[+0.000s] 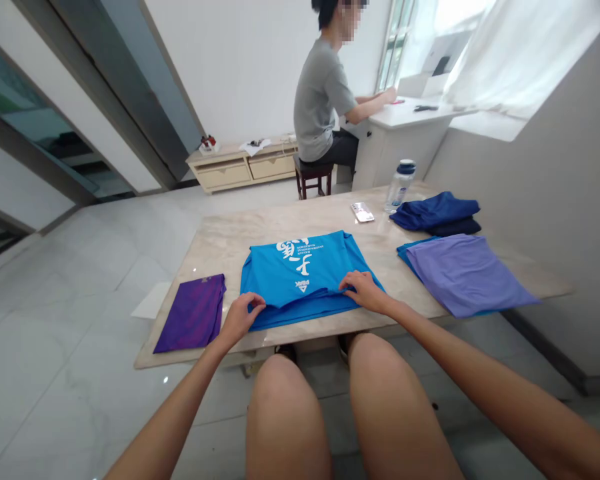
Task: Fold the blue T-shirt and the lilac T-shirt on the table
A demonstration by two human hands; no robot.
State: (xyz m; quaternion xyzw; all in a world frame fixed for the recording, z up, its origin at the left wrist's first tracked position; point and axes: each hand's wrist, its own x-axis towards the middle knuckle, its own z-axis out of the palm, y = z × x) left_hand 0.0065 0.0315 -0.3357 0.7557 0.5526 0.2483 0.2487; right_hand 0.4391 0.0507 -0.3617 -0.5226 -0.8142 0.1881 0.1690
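Observation:
A bright blue T-shirt (300,267) with white print lies partly folded on the low marble table (230,243) in front of my knees. My left hand (241,316) pinches the shirt's near left edge, fingers closed on the cloth. My right hand (364,291) pinches the near right edge of the same folded layer. Both hands rest at the table's front edge.
A folded purple shirt (193,321) lies at the table's left. A lilac shirt (467,273) over a blue one lies at the right, with a dark blue pile (437,213), a water bottle (400,185) and a phone (363,212) behind. A person sits at a white desk (405,120) beyond.

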